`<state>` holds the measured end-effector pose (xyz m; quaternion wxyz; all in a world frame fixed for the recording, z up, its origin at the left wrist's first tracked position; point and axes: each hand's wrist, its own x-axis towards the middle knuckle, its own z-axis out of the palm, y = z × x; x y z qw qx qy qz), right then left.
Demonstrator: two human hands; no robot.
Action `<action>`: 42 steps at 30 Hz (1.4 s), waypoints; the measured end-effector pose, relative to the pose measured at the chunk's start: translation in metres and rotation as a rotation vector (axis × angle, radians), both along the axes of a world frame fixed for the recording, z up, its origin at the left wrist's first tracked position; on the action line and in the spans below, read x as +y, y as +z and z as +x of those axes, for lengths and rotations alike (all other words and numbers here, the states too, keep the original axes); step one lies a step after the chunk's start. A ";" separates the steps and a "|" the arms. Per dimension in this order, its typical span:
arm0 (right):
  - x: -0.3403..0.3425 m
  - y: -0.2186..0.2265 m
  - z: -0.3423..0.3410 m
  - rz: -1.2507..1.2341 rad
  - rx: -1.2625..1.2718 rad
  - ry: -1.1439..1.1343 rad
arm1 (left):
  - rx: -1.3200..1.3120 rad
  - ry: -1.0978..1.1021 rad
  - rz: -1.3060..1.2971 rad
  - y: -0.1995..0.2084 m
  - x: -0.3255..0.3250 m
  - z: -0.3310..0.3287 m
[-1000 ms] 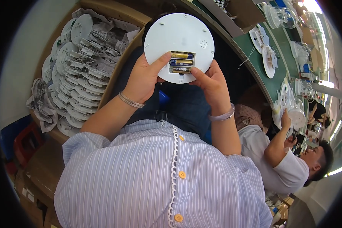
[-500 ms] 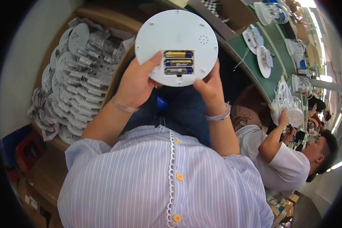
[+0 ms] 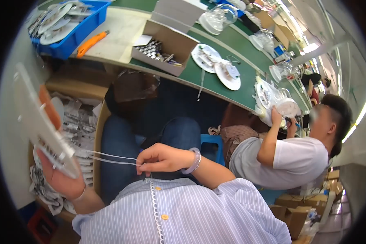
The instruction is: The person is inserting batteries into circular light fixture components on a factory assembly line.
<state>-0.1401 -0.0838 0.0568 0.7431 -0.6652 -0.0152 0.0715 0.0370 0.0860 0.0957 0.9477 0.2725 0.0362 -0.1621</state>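
Left hand point(image 3: 63, 179) grips the round white plastic lamp disc point(image 3: 38, 122) by its lower edge, fingers curled under it, disc seen nearly edge-on and tilted up to the left, orange patch on its face

Right hand point(image 3: 164, 157) sits right of the disc, over the lap, fingertips pressed together pinching the thin white wires point(image 3: 105, 158); the wires run taut from the disc's lower edge across to that pinch

Below and behind the disc: open cardboard box of bagged white disc parts point(image 3: 79, 126)

Above and right of the disc: green worktable point(image 3: 215, 83), on it an open cardboard box of small batteries point(image 3: 160, 49), two flat white discs just beside it, an orange utility knife point(image 3: 91, 43), and a blue plastic bin of white discs point(image 3: 69, 30)

Far right of the disc: a co-worker in a white t-shirt point(image 3: 288, 158), both hands on a white round lamp part at the table edge
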 end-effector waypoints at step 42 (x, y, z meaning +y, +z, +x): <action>-0.019 0.017 -0.020 -0.575 -0.094 -0.787 | -1.424 -0.025 0.554 -0.024 -0.057 -0.046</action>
